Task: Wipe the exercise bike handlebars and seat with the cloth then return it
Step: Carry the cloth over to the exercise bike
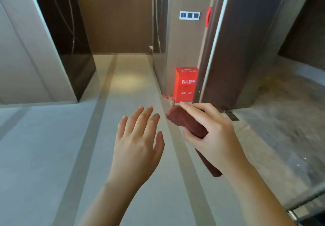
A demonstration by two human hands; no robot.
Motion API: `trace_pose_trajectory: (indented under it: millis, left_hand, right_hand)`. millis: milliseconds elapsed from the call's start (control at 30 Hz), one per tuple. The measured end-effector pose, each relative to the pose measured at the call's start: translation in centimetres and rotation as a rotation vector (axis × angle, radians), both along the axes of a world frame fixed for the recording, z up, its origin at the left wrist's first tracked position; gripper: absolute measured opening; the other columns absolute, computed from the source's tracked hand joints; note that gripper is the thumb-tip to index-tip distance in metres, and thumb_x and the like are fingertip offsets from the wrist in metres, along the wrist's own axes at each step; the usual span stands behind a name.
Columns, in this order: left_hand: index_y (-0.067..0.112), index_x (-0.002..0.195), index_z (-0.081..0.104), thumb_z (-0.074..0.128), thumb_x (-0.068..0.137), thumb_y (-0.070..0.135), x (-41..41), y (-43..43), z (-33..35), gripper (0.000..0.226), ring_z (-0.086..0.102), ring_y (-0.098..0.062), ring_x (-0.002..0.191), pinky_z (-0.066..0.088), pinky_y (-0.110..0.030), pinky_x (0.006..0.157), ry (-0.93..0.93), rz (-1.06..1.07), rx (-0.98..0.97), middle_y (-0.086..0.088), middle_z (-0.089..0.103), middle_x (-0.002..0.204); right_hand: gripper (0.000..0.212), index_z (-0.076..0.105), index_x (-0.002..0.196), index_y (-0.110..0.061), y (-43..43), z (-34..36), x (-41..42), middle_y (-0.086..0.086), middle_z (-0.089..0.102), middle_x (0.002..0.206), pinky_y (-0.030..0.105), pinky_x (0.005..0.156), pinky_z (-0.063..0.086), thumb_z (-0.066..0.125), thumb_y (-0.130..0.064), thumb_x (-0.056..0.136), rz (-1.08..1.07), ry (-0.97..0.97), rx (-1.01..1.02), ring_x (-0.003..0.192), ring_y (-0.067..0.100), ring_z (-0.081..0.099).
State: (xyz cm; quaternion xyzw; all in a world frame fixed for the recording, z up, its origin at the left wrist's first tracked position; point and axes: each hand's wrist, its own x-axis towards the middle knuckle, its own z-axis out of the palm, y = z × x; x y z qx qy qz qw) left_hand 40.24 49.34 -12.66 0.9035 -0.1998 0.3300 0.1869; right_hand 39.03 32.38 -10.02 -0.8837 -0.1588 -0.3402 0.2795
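My right hand (pixel 212 134) grips a folded dark red cloth (pixel 186 121) at chest height, fingers curled over its top and thumb under it. One end of the cloth hangs down below my wrist. My left hand (pixel 139 141) is held out flat beside it, fingers straight and together, touching nothing. A small gap separates my left fingertips from the cloth. No exercise bike is in view.
A corridor with a pale grey floor (pixel 52 155) runs ahead. A red fire-extinguisher box (pixel 186 85) stands against a pillar with a switch panel (pixel 189 15). An open dark door (pixel 226 49) stands right, with carpet (pixel 281 120) beyond.
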Motion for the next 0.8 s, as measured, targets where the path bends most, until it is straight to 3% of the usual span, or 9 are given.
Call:
trace_pose_trajectory:
  millis: [133, 433, 533, 800]
  left_hand:
    - [0.002, 0.110, 0.062, 0.057, 0.082, 0.017, 1.3, 5.3, -1.2, 0.032, 0.053, -0.036, 0.115, 0.037, -0.056, 0.096, 0.035, 0.179, 0.017, -0.017, 0.061, 0.120]
    - [0.004, 0.108, 0.064, 0.052, 0.082, 0.024, 8.6, 14.2, -1.1, 0.035, 0.054, -0.034, 0.114, 0.037, -0.055, 0.096, 0.057, 0.468, 0.040, -0.015, 0.062, 0.119]
    - [0.003, 0.110, 0.064, 0.060, 0.081, 0.021, 10.9, 17.6, -0.3, 0.034, 0.053, -0.035, 0.116, 0.036, -0.055, 0.097, 0.059, 0.589, 0.028, -0.016, 0.061, 0.120]
    - [0.003, 0.109, 0.063, 0.056, 0.086, 0.022, 11.0, 28.4, -0.9, 0.031, 0.054, -0.035, 0.114, 0.040, -0.059, 0.095, 0.038, 0.917, -0.024, -0.016, 0.062, 0.119]
  right_hand:
    - [0.047, 0.058, 0.122, -0.014, 5.3, -1.2, 4.4, 0.005, 0.062, 0.107, 0.035, 0.079, 0.053, 0.069, -0.014, 0.076, 0.136, 0.036, -0.022, 0.095, 0.021, 0.061]
    - [0.047, 0.059, 0.121, -0.012, 16.0, -2.1, 15.7, 0.009, 0.064, 0.102, 0.024, 0.077, 0.047, 0.071, -0.018, 0.075, 0.347, 0.063, -0.019, 0.088, 0.023, 0.062]
    - [0.049, 0.057, 0.123, -0.013, 19.9, -1.5, 19.5, 0.008, 0.063, 0.105, 0.026, 0.077, 0.050, 0.070, -0.020, 0.076, 0.450, 0.059, -0.020, 0.089, 0.023, 0.062]
    - [0.049, 0.055, 0.125, -0.015, 34.1, -1.7, 24.5, 0.007, 0.061, 0.108, 0.030, 0.080, 0.054, 0.068, -0.023, 0.078, 0.775, 0.082, 0.007, 0.092, 0.019, 0.060]
